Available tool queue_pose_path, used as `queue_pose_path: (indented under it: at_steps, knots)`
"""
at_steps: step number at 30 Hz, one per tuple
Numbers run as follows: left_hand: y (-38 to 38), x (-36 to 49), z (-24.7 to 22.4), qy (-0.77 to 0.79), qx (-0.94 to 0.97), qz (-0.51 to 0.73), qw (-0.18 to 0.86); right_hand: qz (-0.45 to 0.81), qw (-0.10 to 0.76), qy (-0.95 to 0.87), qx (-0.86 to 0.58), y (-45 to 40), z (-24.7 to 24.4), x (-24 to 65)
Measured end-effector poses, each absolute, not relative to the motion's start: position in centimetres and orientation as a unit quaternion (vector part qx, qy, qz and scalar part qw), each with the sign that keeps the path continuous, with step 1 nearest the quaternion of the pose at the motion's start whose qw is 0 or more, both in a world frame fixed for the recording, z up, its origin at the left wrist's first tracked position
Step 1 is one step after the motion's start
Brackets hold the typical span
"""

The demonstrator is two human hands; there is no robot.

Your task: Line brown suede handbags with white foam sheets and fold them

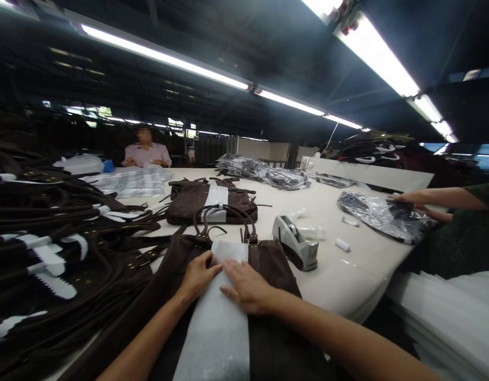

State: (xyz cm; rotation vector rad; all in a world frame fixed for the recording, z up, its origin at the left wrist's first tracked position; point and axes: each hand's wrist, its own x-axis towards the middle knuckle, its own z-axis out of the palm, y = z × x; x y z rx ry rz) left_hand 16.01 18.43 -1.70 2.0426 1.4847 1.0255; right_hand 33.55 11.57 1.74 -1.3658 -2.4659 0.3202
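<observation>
A dark brown bag with two looped handles lies in front of me. Down its middle runs a strip of white, translucent wrapping. My left hand rests on the strip's upper left edge, its thumb pointing inward and its fingers partly curled. Flat on the strip beside it lies my right hand, fingers stretched out. The two hands are close together near the top of the bag. A grey tape dispenser stands on the table just right of the bag.
Brown bags with white-wrapped handles are piled at the left. Another wrapped bag lies ahead. A person's hands touch a plastic-covered bag at the right. Across the table sits another person. White sheets are stacked at lower right.
</observation>
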Motion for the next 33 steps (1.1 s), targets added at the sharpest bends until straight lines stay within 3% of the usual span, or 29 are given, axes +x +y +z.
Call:
queue_pose_path:
  at_steps: [4,13,20,28,33]
  knots:
    - [17.9,16.8,-1.9,0.546,0.723,0.402,0.132,0.092,0.166,-0.865,-0.465,11.5,-1.9,32.7]
    - [16.1,17.4,-2.9,0.47,0.805,0.36,-0.035,0.159,0.208,-0.867,-0.423,12.2,-1.2,33.9]
    - [15.7,17.2,-2.6,0.479,0.816,0.321,-0.04,0.18,0.274,-0.857,-0.398,12.5,-2.2,34.1]
    - [13.5,17.6,-2.3,0.447,0.862,0.238,-0.006,0.215,0.481,-0.769,-0.361,12.8,-2.6,33.9]
    - [12.5,18.3,-1.3,0.486,0.863,0.137,0.007,0.205,0.555,-0.668,-0.451,13.9,-1.0,35.7]
